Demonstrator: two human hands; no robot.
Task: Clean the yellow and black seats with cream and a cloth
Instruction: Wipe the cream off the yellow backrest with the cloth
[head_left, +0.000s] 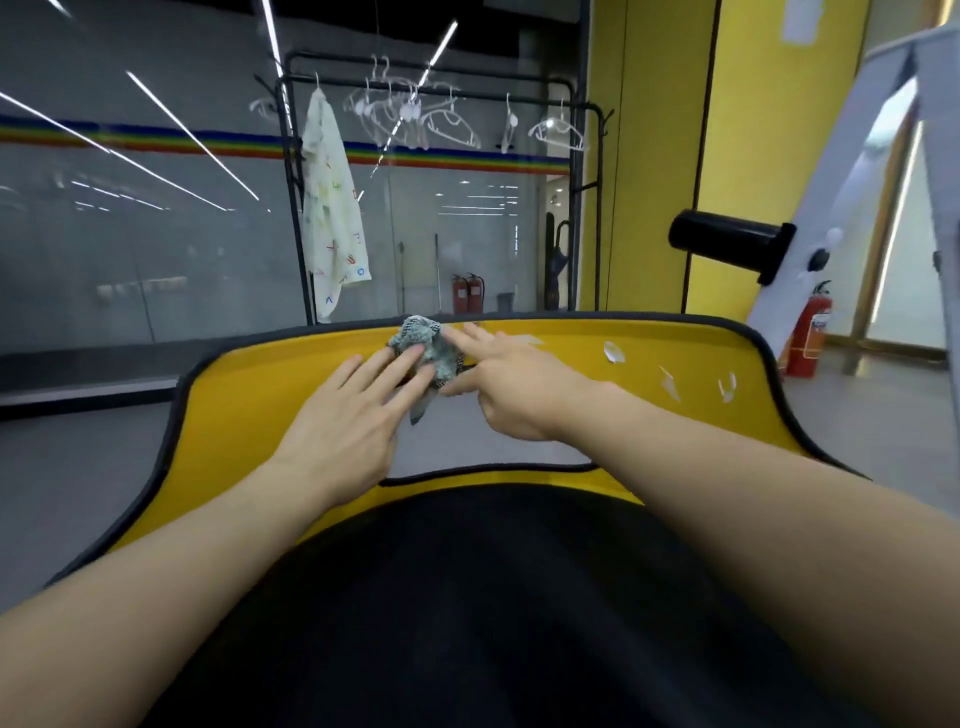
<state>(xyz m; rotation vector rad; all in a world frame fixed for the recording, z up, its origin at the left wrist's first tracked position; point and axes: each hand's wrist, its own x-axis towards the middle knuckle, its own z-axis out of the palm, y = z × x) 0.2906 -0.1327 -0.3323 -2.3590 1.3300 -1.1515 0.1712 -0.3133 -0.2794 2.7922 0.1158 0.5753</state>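
- Seat cushion (467, 597), black, fills the nearest part of the view, and both forearms reach across it.
- Just beyond rises the yellow backrest (249, 405), edged in dark piping, with a slot cut through its middle.
- The left hand (343, 415) lies flat with its fingers straight and spread, the tips on the cloth (428, 348) and hiding part of it.
- The right hand (511, 389) pinches the crumpled grey cloth between forefinger and thumb at the backrest's top edge.
- White dabs (613, 353) dot the yellow to the right, apart from the cloth.
- Farther off are a black cylinder (727, 244), a red fire extinguisher (808, 332), and a clothes rack (441, 83) holding a pale garment (332, 208).
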